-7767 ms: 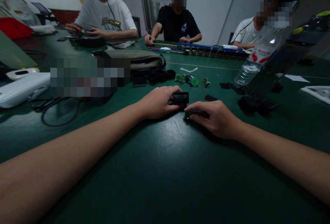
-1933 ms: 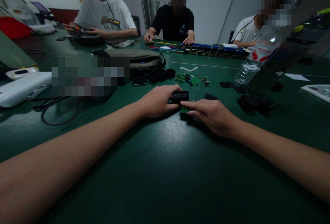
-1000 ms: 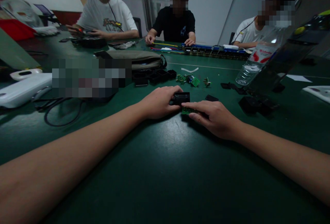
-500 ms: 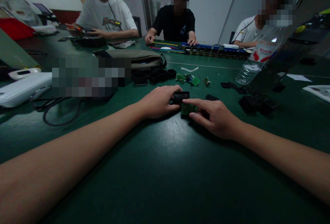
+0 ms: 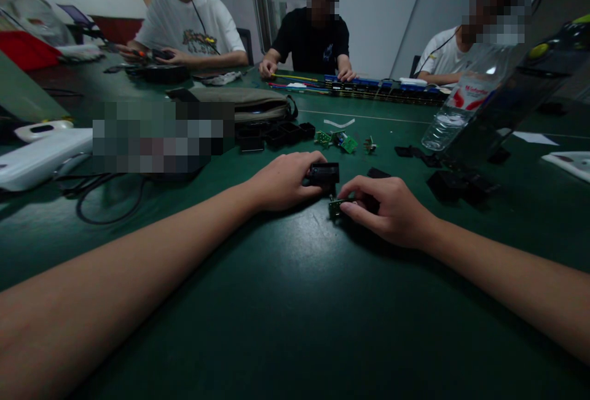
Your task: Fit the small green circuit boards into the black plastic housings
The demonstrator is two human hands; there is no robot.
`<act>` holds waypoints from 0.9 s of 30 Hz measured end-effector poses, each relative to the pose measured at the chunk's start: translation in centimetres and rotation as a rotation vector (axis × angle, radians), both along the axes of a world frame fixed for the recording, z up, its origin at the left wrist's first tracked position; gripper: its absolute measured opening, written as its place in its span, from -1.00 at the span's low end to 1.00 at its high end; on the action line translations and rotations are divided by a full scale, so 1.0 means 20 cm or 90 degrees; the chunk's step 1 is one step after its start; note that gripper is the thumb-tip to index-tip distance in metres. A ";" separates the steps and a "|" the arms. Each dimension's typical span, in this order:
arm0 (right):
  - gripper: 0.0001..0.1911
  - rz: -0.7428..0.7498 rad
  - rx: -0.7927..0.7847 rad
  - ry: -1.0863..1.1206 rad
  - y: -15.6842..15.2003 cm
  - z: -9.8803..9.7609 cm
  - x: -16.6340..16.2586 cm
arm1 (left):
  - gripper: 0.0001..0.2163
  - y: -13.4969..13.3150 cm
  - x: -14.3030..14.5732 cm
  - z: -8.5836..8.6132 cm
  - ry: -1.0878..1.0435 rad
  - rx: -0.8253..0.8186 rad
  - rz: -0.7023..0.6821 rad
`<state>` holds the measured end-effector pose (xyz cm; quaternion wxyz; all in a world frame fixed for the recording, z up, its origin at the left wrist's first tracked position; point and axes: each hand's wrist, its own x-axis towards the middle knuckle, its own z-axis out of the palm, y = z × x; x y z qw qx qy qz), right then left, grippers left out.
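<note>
My left hand (image 5: pixel 288 182) is closed around a small black plastic case (image 5: pixel 325 172), whose open side shows a dark hollow. Just to its right, my right hand (image 5: pixel 387 209) pinches a green circuit board (image 5: pixel 335 206) between thumb and fingers. The board is tilted nearly edge-on, low over the green tabletop, and apart from the case. A flat black piece (image 5: pixel 378 172) lies behind my right hand. Beyond the case sit several loose circuit boards (image 5: pixel 348 143) with small parts on them.
Several black cases (image 5: pixel 281 134) stand beside a grey-green pouch (image 5: pixel 239 105). On the right are clear bottles (image 5: pixel 454 117) and black plastic parts (image 5: pixel 447 185). At left lie a white device (image 5: pixel 41 157) and a looped cable (image 5: pixel 110 222). Several people sit across the table.
My right hand has drawn the circuit board slightly toward me, away from the black case, and tipped it from face-on to nearly edge-on. My left hand has stayed in place.
</note>
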<state>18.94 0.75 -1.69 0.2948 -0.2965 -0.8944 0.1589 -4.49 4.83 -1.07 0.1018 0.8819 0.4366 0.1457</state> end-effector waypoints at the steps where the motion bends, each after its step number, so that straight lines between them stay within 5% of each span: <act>1: -0.89 0.000 0.003 -0.002 0.00 0.00 0.00 | -0.62 0.00 0.00 0.00 -0.002 0.001 -0.001; 27: -0.76 0.022 0.086 0.017 0.00 -0.01 0.00 | -0.62 0.00 0.00 0.00 -0.007 0.007 -0.004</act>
